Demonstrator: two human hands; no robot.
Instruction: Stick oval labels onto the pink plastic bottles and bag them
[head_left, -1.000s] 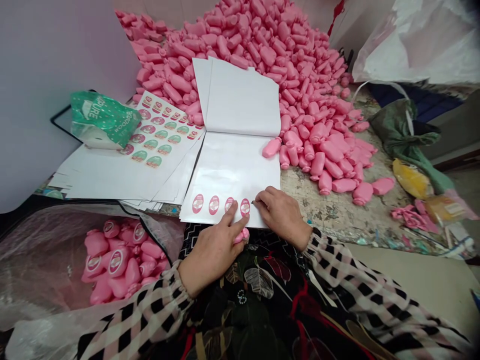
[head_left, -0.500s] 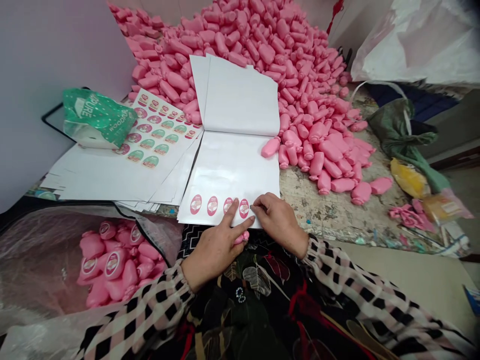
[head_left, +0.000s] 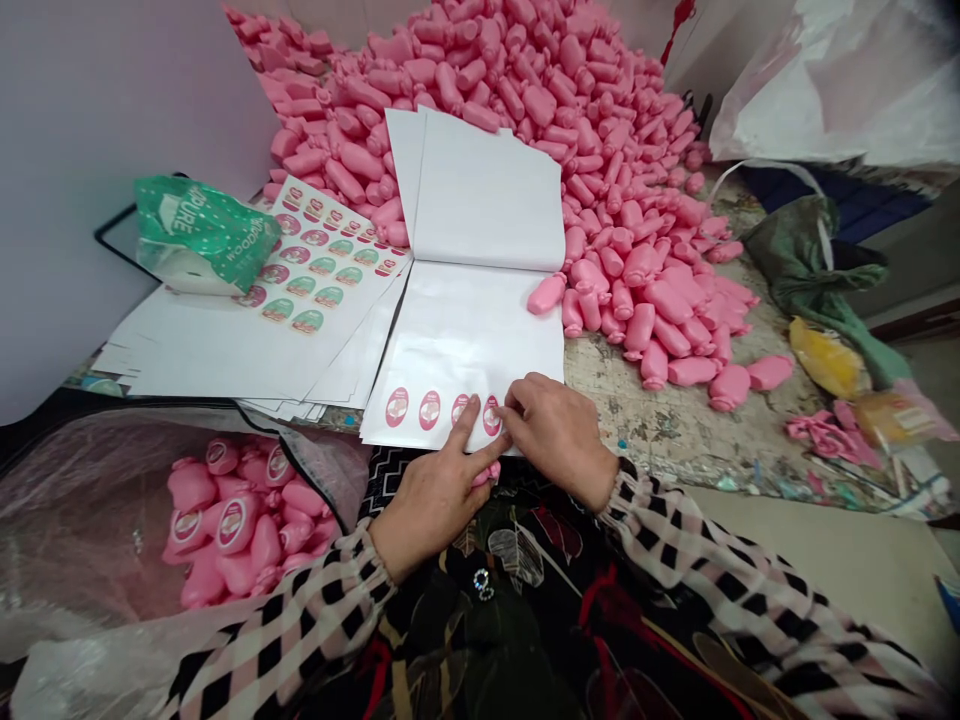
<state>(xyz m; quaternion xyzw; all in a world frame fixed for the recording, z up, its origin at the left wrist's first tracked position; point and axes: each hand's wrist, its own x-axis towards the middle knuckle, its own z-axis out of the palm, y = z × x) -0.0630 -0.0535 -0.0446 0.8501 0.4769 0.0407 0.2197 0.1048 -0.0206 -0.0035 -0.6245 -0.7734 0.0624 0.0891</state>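
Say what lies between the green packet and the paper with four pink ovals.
The head view shows a sheet of pink and green stickers between the green packet and the paper with four pink ovals.

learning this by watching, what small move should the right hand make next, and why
Probably peel up the rightmost oval sticker: the right hand has fingers at its edge, while the left hand spreads fingers over the sheet beside it.

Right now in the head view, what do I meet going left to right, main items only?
Green plastic bag → left hand → right hand → rightmost loose pink bottle → yellow packet.
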